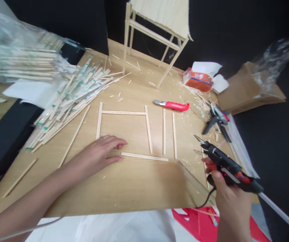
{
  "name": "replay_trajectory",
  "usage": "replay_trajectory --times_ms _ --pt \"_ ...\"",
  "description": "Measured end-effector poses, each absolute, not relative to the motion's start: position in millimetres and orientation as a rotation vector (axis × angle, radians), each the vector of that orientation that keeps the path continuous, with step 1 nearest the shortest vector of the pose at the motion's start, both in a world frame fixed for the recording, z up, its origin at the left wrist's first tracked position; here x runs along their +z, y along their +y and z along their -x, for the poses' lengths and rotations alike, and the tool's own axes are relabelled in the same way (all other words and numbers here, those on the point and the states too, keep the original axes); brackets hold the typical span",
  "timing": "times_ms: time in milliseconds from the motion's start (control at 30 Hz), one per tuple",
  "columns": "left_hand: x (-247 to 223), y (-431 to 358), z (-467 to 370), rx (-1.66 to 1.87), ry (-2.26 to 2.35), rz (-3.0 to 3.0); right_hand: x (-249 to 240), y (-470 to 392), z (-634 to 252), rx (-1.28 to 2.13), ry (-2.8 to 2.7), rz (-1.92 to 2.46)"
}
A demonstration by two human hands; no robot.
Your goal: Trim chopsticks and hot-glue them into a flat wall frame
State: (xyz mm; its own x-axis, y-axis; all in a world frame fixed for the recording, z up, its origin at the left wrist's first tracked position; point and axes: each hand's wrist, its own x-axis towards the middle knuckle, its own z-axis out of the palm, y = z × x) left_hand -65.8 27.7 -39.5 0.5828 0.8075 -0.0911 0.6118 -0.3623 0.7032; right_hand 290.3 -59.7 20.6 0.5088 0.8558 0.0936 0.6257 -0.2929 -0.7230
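Here, the right hand [231,196] grips a glue gun [222,159]; the loosely spread left hand [102,151] is beside the near stick [145,157].

pale wooden table [134,191] filling the centre, soft light glinting off it, black panel [58,20] rising at eleven o'clock, dark backing [225,30] standing at one o'clock, black strip [5,148] running along nine o'clock

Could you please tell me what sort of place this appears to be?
It looks like a small craft workspace: the right hand holds a glue gun, a pile of thin wooden sticks lies on the table, and a stick-built structure stands at the back.
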Motion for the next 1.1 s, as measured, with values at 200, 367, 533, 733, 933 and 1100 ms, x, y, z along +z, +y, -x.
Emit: replay_trajectory --times_ms 200,367,533,733,933,1100 --pt "-43 27 56 0.364 1.151 -2.296 -27 -52 -351 0.465 -1.182 2.114" --pt "-43 29 45 0.344 1.116 -2.44 -51 -47 -356 0.479 -1.144 2.087" --pt "-35 35 29 0.244 1.032 -2.527 -54 -31 -352 0.448 -1.166 2.055" --pt "-35 40 12 0.052 0.996 -2.6 -55 -10 -360 0.401 -1.229 2.026" --pt "-45 40 4 -0.104 1.036 -2.736 -54 2 -371 0.34 -1.239 2.051" --pt "-43 41 0 -0.193 1.06 -2.724 -47 0 -369 0.357 -1.27 2.099"
